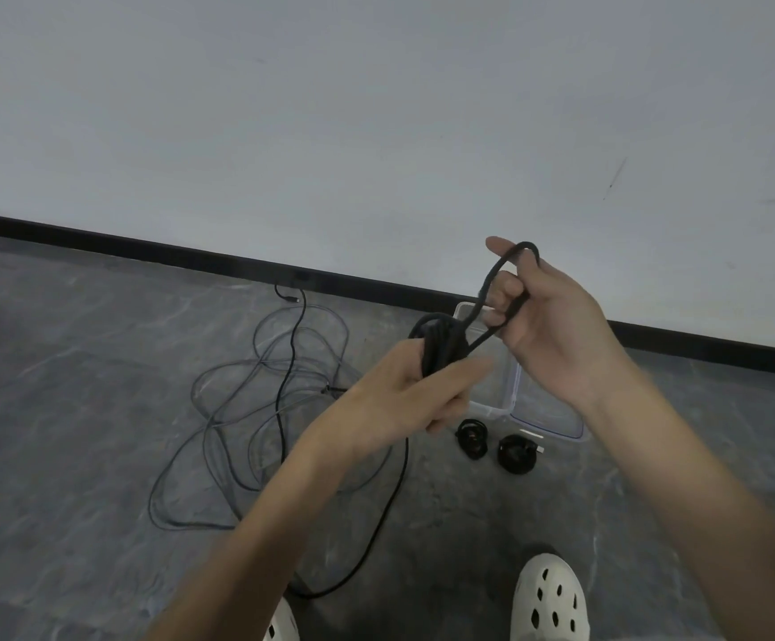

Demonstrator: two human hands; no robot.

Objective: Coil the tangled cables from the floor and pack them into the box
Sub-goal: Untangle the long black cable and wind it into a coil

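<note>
Grey stone floor (75, 409) below: my left hand (399, 400) gripped the coiled black rubber cable (439, 351), right hand (557, 330) pinched its loop (499, 275); trailing slack (395, 501) could snag the grey cable tangle (237, 400).

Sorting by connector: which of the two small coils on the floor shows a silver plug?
The coil farther from the tangle, silver tip poking out; the other coil shows none.

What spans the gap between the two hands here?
Head view: two strands of black cable run from the coil gripped by the left hand to the right hand.
</note>
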